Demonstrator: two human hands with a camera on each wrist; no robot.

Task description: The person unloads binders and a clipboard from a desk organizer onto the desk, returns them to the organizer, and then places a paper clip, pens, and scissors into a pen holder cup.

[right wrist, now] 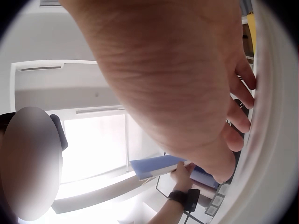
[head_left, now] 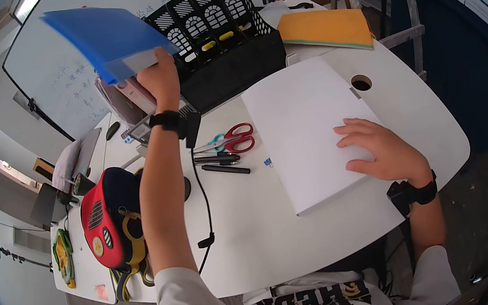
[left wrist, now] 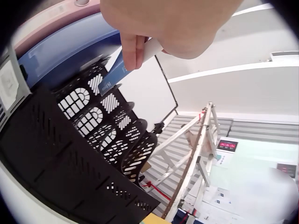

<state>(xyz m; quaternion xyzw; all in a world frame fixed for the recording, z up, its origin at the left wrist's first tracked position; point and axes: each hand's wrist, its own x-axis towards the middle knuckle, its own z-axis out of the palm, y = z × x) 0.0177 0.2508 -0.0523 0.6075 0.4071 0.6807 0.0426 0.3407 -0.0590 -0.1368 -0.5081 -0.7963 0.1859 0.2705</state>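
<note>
My left hand is raised at the left end of a black file rack and pinches a blue folder by its lower edge. A white paper strip shows along that edge. In the left wrist view the fingers curl over the folder beside the rack's patterned dividers. My right hand rests with fingers spread on a large white folder lying on the table. Seen from the right wrist, the palm hovers close over the white surface.
Scissors with red handles and several black pens lie left of the white folder. A red and navy bag stands at the left. Behind are upright binders, a yellow folder and a ladder. The table has a round hole.
</note>
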